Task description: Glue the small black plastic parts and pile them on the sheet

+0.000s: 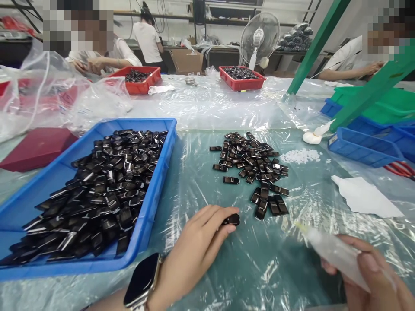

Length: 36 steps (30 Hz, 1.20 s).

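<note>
My left hand (202,235), with a watch on its wrist, pinches a small glossy black plastic part (232,219) against the plastic-covered table. In my right hand (372,272) is a white squeeze bottle (337,252) with a yellowish nozzle, blurred and pointing up and left, apart from the black part. Beyond my hands lies a loose pile of similar black parts (248,157), with several more in a small group (269,201) nearer to me. Small white pieces (301,156) are heaped to the right of the pile.
A blue tray (162,172) full of black parts stands on the left beside a maroon box (39,147). White paper (368,196) and blue bins (365,147) are on the right, near a green post (317,43). Red trays (243,80) and co-workers (110,56) are across the table.
</note>
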Each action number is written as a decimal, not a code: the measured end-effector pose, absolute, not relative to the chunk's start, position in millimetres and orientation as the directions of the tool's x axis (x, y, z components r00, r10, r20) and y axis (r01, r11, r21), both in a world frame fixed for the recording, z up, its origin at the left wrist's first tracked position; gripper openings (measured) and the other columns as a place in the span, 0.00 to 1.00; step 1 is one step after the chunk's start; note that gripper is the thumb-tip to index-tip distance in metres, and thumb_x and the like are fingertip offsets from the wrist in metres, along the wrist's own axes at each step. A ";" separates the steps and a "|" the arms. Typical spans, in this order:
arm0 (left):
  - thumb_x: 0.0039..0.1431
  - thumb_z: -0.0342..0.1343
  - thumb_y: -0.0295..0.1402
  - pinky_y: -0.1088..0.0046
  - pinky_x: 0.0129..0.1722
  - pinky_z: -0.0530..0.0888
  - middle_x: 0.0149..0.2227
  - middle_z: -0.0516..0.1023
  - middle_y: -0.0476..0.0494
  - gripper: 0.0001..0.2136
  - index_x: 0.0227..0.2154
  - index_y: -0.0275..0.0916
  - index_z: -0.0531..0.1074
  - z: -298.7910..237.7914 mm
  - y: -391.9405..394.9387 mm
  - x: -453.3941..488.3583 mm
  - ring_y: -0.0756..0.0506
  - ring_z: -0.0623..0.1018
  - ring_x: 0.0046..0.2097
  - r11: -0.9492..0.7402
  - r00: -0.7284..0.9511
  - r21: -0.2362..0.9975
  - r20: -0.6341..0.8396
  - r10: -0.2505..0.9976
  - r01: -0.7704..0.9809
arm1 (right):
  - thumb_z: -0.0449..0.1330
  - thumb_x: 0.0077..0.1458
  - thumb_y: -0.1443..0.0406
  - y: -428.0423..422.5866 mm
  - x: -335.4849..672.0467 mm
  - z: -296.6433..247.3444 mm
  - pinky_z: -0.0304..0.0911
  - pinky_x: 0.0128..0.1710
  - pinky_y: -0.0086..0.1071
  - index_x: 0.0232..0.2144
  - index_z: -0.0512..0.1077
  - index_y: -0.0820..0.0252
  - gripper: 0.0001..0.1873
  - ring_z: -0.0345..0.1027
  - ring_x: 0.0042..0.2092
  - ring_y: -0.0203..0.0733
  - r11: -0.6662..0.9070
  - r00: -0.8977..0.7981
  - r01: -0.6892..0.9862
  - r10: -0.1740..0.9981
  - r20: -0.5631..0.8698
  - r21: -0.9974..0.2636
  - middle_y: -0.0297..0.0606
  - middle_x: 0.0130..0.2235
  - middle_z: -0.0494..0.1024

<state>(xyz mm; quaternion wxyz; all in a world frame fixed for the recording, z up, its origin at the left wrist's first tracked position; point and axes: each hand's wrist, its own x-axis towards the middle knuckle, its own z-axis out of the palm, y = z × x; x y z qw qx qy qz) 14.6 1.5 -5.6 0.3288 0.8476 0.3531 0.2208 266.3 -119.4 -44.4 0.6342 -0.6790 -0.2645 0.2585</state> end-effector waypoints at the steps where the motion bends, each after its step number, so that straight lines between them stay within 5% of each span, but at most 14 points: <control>1: 0.72 0.45 0.31 0.62 0.45 0.73 0.48 0.75 0.44 0.10 0.53 0.44 0.64 -5.8 1.3 14.5 0.41 0.75 0.49 -0.523 0.638 0.720 0.144 0.757 0.457 | 0.60 0.57 0.54 -114.5 273.5 -44.6 0.71 0.29 0.34 0.37 0.75 0.52 0.11 0.75 0.32 0.46 -0.026 0.741 0.004 0.671 -0.014 -1.000 0.35 0.30 0.80; 4: 0.72 0.44 0.32 0.63 0.43 0.74 0.48 0.75 0.43 0.09 0.52 0.43 0.63 -5.9 -0.6 14.9 0.41 0.76 0.48 -0.490 0.604 0.740 0.143 0.784 0.461 | 0.66 0.50 0.54 -89.6 288.0 -39.7 0.68 0.49 0.36 0.39 0.71 0.50 0.15 0.73 0.50 0.49 -0.020 0.749 -0.003 0.663 -0.016 -1.000 0.35 0.37 0.82; 6: 0.73 0.43 0.33 0.62 0.42 0.75 0.46 0.75 0.42 0.09 0.51 0.42 0.63 -5.6 -1.4 15.3 0.41 0.76 0.45 -0.460 0.588 0.755 0.123 0.800 0.468 | 0.70 0.43 0.54 -71.9 293.8 -37.5 0.64 0.53 0.42 0.37 0.67 0.49 0.21 0.72 0.52 0.51 -0.028 0.731 0.049 0.682 0.017 -0.998 0.35 0.37 0.82; 12: 0.72 0.44 0.33 0.62 0.41 0.76 0.43 0.74 0.42 0.07 0.49 0.42 0.62 -6.7 -2.4 15.2 0.42 0.76 0.42 -0.429 0.577 0.779 0.107 0.809 0.458 | 0.73 0.39 0.54 -68.7 289.8 -43.3 0.60 0.53 0.51 0.42 0.63 0.49 0.30 0.70 0.49 0.54 -0.048 0.730 0.205 0.673 0.120 -0.978 0.40 0.45 0.75; 16: 0.73 0.44 0.31 0.65 0.44 0.75 0.46 0.72 0.43 0.08 0.50 0.44 0.62 -8.5 -5.7 14.0 0.43 0.75 0.46 -0.441 0.575 0.791 0.141 0.806 0.424 | 0.67 0.50 0.53 -93.0 258.8 -36.9 0.60 0.49 0.46 0.40 0.70 0.52 0.18 0.66 0.44 0.49 -0.162 0.790 0.352 0.579 0.200 -0.922 0.39 0.43 0.72; 18: 0.73 0.44 0.30 0.66 0.45 0.74 0.47 0.72 0.44 0.09 0.51 0.46 0.61 -9.7 -6.8 14.3 0.43 0.75 0.48 -0.463 0.587 0.787 0.162 0.793 0.408 | 0.59 0.59 0.53 -95.3 241.0 -31.7 0.64 0.40 0.41 0.37 0.73 0.51 0.11 0.68 0.40 0.48 -0.215 0.642 0.503 0.741 0.196 -0.837 0.38 0.39 0.75; 20: 0.72 0.44 0.30 0.66 0.45 0.74 0.48 0.72 0.46 0.10 0.53 0.47 0.61 -10.8 -7.0 15.6 0.44 0.75 0.49 -0.484 0.601 0.776 0.173 0.781 0.405 | 0.56 0.63 0.57 -86.8 226.7 -27.4 0.66 0.38 0.39 0.37 0.75 0.51 0.09 0.70 0.40 0.47 -0.006 0.303 0.648 0.919 0.251 -0.762 0.38 0.38 0.78; 23: 0.72 0.45 0.30 0.66 0.45 0.75 0.48 0.73 0.48 0.11 0.53 0.48 0.62 -11.3 -6.3 18.2 0.44 0.75 0.49 -0.492 0.611 0.764 0.165 0.774 0.417 | 0.54 0.63 0.61 -60.8 214.1 -24.2 0.64 0.39 0.43 0.41 0.76 0.52 0.11 0.70 0.41 0.50 0.110 0.127 0.694 0.954 0.271 -0.712 0.39 0.37 0.77; 28: 0.71 0.46 0.29 0.65 0.46 0.75 0.48 0.75 0.48 0.11 0.52 0.47 0.63 -10.3 -6.8 18.1 0.44 0.76 0.48 -0.502 0.617 0.753 0.164 0.770 0.426 | 0.51 0.59 0.65 -27.2 204.7 -26.1 0.57 0.36 0.50 0.34 0.78 0.62 0.15 0.63 0.41 0.60 0.077 0.146 0.720 0.955 0.259 -0.690 0.50 0.36 0.73; 36: 0.72 0.45 0.32 0.65 0.43 0.76 0.47 0.75 0.45 0.08 0.50 0.44 0.63 -9.7 -8.1 17.2 0.43 0.77 0.47 -0.522 0.628 0.754 0.189 0.755 0.399 | 0.59 0.58 0.60 -45.5 206.2 -25.2 0.61 0.36 0.42 0.29 0.72 0.52 0.06 0.67 0.41 0.51 -0.005 0.246 0.402 0.964 0.102 -0.916 0.40 0.36 0.75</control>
